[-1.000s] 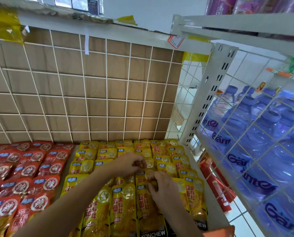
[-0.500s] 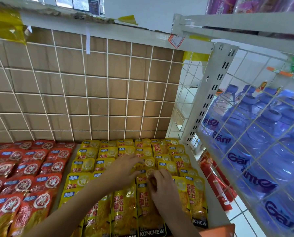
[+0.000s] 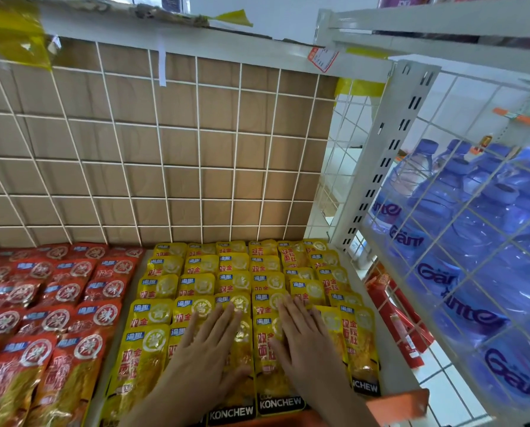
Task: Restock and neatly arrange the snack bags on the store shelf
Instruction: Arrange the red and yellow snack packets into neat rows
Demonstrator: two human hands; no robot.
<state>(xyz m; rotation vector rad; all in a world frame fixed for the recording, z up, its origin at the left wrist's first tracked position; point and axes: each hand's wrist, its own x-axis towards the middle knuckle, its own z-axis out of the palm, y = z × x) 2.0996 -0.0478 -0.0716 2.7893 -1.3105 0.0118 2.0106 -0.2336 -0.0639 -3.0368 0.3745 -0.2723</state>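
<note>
On the yellow snack bags (image 3: 248, 303), both hands flat, fingers spread: left hand (image 3: 208, 343), right hand (image 3: 300, 340).

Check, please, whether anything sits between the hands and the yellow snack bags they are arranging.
Nothing visible does. The left hand and the right hand lie flat, fingers straight, directly on the front rows of yellow snack bags. The red snack bags lie off to the left.

"KONCHEW" on bottom edge of front yellow snack bags (image 3: 280, 403). "辣" on red bags (image 3: 86, 349) left of them. Partial "Gant…" on water bottles (image 3: 433, 272) to their right.
</note>
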